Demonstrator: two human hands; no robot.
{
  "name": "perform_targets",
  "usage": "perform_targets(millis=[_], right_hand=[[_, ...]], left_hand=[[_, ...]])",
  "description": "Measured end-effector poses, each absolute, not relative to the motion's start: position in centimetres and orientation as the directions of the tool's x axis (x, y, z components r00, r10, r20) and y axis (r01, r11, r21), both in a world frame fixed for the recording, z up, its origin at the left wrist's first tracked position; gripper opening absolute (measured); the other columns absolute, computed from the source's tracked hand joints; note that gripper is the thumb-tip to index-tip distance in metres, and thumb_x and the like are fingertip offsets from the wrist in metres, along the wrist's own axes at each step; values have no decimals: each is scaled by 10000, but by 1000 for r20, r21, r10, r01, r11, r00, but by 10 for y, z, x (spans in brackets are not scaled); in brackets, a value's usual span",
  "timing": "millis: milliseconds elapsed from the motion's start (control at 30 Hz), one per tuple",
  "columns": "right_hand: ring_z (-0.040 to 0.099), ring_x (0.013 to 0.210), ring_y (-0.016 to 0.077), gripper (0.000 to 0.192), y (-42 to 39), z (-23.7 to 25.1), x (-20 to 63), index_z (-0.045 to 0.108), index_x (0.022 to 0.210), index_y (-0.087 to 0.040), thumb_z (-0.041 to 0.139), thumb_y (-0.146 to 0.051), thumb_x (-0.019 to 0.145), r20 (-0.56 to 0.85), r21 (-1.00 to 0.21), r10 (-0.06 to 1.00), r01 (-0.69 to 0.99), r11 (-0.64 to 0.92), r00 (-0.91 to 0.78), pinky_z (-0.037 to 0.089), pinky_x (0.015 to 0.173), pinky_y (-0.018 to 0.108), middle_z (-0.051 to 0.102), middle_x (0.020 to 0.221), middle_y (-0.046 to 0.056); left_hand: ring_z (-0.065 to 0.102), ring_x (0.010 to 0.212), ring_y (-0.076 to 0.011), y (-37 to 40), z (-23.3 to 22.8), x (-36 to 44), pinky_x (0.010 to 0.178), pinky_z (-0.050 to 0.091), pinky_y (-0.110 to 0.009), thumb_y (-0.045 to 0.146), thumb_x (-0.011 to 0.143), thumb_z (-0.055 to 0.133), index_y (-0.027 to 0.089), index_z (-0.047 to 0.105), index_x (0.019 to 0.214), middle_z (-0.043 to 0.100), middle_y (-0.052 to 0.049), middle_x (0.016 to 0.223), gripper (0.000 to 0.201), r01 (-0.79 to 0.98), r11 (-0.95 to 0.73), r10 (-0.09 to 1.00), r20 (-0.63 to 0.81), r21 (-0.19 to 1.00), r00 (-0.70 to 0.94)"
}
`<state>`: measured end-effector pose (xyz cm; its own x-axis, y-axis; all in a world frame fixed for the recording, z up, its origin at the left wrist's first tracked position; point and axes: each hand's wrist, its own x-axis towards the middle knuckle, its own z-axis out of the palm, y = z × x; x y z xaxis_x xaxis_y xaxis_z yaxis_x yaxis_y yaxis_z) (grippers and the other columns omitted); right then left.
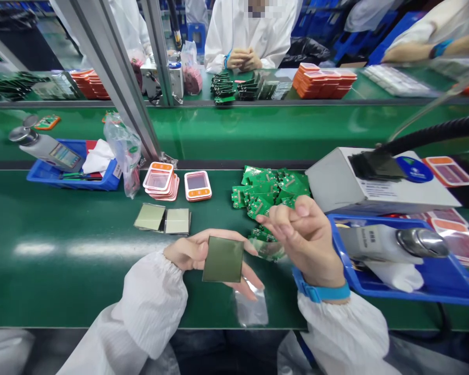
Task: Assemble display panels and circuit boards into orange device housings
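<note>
My left hand (197, 255) holds a square grey-green display panel (223, 259) flat between thumb and fingers, just above the green table. My right hand (305, 237) hovers to the right of it, fingers pinched together on a thin clear film (268, 249) that trails down toward the panel. Another clear film piece (251, 307) lies near the table's front edge below my left hand. Two more panels (163, 219) lie on the table to the left. A heap of green circuit boards (269, 190) sits behind my hands.
Orange-framed device covers (197, 186) are stacked in the middle. A blue tray (433, 281) with a bottle is at right, beside a grey box (375, 182) with a black hose. Another blue tray (70, 174) stands left. A person in white sits across the conveyor (254, 133).
</note>
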<state>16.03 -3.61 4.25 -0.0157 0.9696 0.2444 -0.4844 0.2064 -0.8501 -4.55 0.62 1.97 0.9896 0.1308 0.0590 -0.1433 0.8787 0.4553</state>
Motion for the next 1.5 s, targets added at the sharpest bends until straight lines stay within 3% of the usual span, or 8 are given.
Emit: perform_targets(millis=[200,400,633,1100,1233,1400,1500], right_hand=[[492,611,64,350,-31,43,163,506,846,-259,794,-165,671,122,-749,989,-646,144,79,499,902,284,478,698,-80],[413,544,53,402,-26,40,162,523,821,-269,836,-173,588,5,-744,987,-659,111,160,504,867,279,443,718,-85],[398,572,62,395,-25,37,160,528,850,-274,823,-201,597,-35,-778,985,-624,80,171,487,869,301,424,737,-81],[402,550,61,445,-32,39,159,534,824,-257,854,-219,518,-127,-792,959,-609,55,253,478,879,345,465,746,-75],[444,552,56,361,-67,35,158,501,814,-240,811,-217,632,-154,-864,926,-502,43,345,484,869,333,507,752,-66],[518,533,74,307,-123,10,135,406,762,-235,713,-227,771,-20,-985,869,-156,67,494,450,540,235,536,745,-53],[518,532,81,294,-143,-8,121,373,769,-238,662,-237,820,-8,-999,855,-35,12,518,424,489,214,520,728,-50]], left_hand=[[648,995,-374,11,23,-46,927,405,-533,467,649,735,113,530,1237,665,-244,1092,716,-126,885,94,94,448,991],[647,1023,-351,10,23,-45,940,421,-497,463,649,742,126,509,1290,661,-229,1127,760,-130,890,68,155,436,985],[649,1014,-353,2,29,-47,947,420,-510,440,657,755,114,544,1263,677,-223,1092,720,-219,842,191,108,493,976],[651,1025,-346,10,18,-46,946,457,-469,487,684,733,122,540,1257,677,-211,1105,706,-252,798,245,88,547,966],[656,1010,-351,12,21,-47,937,464,-485,504,686,723,128,540,1254,684,-202,1090,705,-290,792,291,85,537,953],[649,1018,-369,13,24,-48,950,452,-509,499,695,714,126,539,1253,680,-203,1100,693,-273,802,279,70,531,958],[646,1027,-364,13,24,-47,955,454,-486,491,708,707,120,539,1250,680,-198,1102,677,-269,804,280,61,531,958]])
